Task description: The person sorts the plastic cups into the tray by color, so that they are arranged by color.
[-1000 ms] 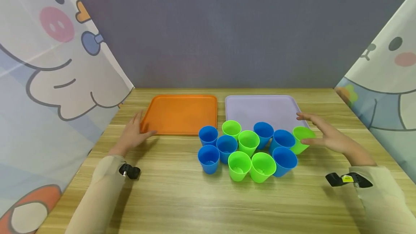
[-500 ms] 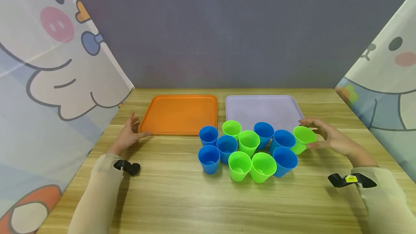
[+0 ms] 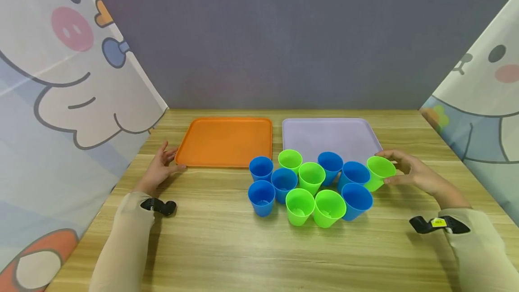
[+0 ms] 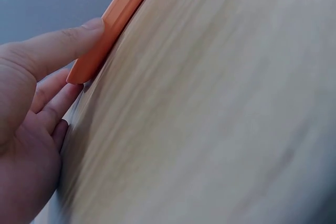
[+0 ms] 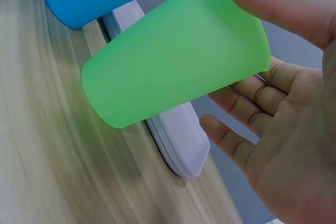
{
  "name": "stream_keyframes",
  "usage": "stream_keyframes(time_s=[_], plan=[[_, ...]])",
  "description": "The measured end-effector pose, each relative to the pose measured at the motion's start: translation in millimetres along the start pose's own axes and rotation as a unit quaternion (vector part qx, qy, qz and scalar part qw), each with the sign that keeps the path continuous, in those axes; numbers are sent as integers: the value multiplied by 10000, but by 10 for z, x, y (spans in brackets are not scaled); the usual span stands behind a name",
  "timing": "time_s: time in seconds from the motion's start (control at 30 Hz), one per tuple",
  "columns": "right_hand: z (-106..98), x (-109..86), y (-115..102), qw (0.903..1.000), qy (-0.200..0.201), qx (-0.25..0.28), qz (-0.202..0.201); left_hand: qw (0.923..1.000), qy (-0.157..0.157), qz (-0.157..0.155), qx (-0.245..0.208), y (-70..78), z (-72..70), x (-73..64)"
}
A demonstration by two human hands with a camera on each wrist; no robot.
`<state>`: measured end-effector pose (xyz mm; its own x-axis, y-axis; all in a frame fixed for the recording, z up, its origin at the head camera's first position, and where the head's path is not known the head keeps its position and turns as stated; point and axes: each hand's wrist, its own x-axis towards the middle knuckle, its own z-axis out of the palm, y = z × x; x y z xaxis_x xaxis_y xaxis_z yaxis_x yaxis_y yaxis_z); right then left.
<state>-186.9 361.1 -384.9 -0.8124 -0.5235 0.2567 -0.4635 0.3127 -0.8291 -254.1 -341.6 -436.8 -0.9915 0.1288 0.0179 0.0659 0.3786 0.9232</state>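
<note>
My right hand (image 3: 413, 175) is around a green cup (image 3: 380, 172) at the right end of the group. Its thumb lies at the near side of the rim and its fingers reach behind; in the right wrist view the green cup (image 5: 173, 56) tilts across the picture, little finger free. At the left, my left hand (image 3: 158, 170) spans the near left corner of an orange tray (image 3: 223, 166). In the left wrist view the straight thumb (image 4: 68, 43) touches the rim of the orange tray (image 4: 113, 27), with the other fingers loosely bent beside the corner.
Several blue cups (image 3: 261, 197) and green cups (image 3: 300, 206) stand upright, close together, mid-table. Behind them lies a lilac tray (image 3: 328, 132), its front partly covered. A grey wall (image 3: 259, 39) bounds the wooden table (image 3: 243, 256) at the back; printed cloths (image 3: 81, 102) flank it.
My right hand has come in closer around the green cup, thumb and fingers nearer its rim. My left hand has shifted slightly left and its thumb has drawn back toward the tray corner.
</note>
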Motion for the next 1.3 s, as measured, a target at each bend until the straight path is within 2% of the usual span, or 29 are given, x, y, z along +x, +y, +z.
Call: stream_keyframes(time_s=[0.3,0.53,0.7,0.8,0.9,0.97,1.17,1.3], plan=[[-22,5,-14,9998,21,-163,65,9999,84,-23,-78,18,15,-8],[-91,-1,-77,9989,47,-319,330,9999,68,-99,-58,40,13,-17],[-192,38,-121,9999,-16,-76,129,9998,23,-147,-93,152,27,-56],[-252,89,-137,9997,-137,164,-66,9998,77,-147,-63,147,34,-72],[-296,160,-170,9992,-207,302,-178,9999,137,-81,-45,41,21,-50],[-323,213,-198,9988,-229,331,-263,9999,124,-98,-65,24,15,-41],[-397,377,-289,9976,-367,407,-414,9998,54,-163,-45,36,21,-36],[-420,519,-358,9986,-313,318,-298,9998,66,-188,-34,63,33,-43]])
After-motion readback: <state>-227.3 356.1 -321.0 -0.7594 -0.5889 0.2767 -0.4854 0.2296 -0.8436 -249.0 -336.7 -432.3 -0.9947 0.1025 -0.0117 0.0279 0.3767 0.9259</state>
